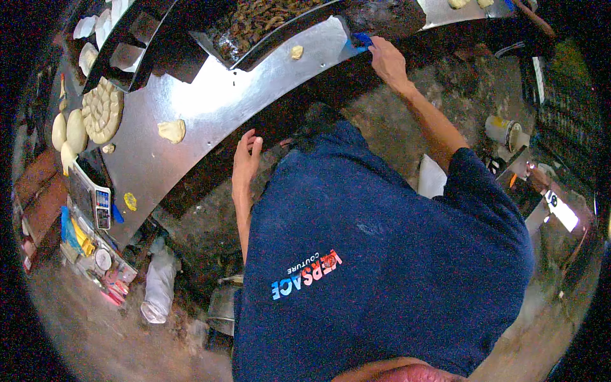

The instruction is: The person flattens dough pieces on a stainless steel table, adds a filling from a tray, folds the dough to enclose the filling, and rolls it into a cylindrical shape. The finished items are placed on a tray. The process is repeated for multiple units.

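My left hand (247,157) is empty beside the table's near edge, its fingers loosely curled and apart. At the upper right, my right hand (389,62) grips a blue flat tool (361,42), perhaps a scraper, at the edge of the metal table (258,95). A small dough piece (296,52) lies left of that tool. Another dough piece (172,131) rests on the table left of my left hand. Farther left sit a round, segmented mass of dough (101,111) and smooth dough lumps (76,131), with a small dough scrap (109,148) close by.
A digital scale (102,205) stands at the lower left, near a yellow scrap (130,201). Dark metal trays (229,67) line the table's far side, one with brown pieces (267,21). A white sack (159,291) stands lower left; a bucket (501,131) lies right on the floor.
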Tool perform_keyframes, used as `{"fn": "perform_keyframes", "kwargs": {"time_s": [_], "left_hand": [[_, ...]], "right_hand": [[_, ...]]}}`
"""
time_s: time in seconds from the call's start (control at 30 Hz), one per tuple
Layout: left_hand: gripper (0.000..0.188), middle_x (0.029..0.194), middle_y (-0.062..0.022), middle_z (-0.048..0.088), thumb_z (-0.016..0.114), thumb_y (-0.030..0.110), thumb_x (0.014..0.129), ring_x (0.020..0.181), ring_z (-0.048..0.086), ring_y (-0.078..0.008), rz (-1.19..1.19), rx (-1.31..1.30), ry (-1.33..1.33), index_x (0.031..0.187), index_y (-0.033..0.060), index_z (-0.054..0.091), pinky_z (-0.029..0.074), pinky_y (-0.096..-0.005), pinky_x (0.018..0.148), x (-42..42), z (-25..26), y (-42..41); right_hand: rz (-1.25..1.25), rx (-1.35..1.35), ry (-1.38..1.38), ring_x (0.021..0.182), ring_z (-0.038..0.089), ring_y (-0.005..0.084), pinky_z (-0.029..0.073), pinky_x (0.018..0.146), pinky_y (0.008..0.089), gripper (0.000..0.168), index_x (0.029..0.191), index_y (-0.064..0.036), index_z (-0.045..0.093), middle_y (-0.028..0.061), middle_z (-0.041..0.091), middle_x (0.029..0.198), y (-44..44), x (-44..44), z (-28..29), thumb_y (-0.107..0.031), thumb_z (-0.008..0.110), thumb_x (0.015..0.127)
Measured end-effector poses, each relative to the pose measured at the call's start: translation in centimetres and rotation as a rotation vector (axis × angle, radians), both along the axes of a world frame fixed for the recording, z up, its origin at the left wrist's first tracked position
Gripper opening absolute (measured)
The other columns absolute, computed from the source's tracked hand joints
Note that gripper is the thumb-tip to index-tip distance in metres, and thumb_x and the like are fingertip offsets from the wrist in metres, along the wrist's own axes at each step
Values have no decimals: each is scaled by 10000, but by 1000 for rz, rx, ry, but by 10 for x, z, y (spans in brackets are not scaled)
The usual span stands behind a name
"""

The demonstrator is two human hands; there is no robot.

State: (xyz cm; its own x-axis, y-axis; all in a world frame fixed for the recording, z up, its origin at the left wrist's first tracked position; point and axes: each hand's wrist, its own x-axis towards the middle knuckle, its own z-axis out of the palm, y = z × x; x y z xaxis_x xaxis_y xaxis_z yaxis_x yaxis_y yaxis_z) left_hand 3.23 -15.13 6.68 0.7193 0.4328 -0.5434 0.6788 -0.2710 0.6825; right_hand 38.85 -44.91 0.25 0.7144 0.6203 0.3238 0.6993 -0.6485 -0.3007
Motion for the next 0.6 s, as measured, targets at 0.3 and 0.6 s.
{"fn": "perform_keyframes", "kwargs": {"time_s": [0.3,0.6], "left_hand": [[475,1212,-196,609,572,328,967,1026,625,-267,-14,6,-117,1318,12,522,484,-383,906,54,-15,6],[417,1163,-205,636,555,295,972,1009,635,-284,259,170,-154,1272,5,555,481,-371,909,40,-17,17]], "right_hand": [[-135,363,1666,975,637,146,520,877,340,422,1301,-63,536,36,660,1116,38,9,27,-238,643,933],[223,342,1927,1044,632,199,525,921,388,547,1377,-68,452,62,622,1231,187,-21,70,-269,667,916]]}}
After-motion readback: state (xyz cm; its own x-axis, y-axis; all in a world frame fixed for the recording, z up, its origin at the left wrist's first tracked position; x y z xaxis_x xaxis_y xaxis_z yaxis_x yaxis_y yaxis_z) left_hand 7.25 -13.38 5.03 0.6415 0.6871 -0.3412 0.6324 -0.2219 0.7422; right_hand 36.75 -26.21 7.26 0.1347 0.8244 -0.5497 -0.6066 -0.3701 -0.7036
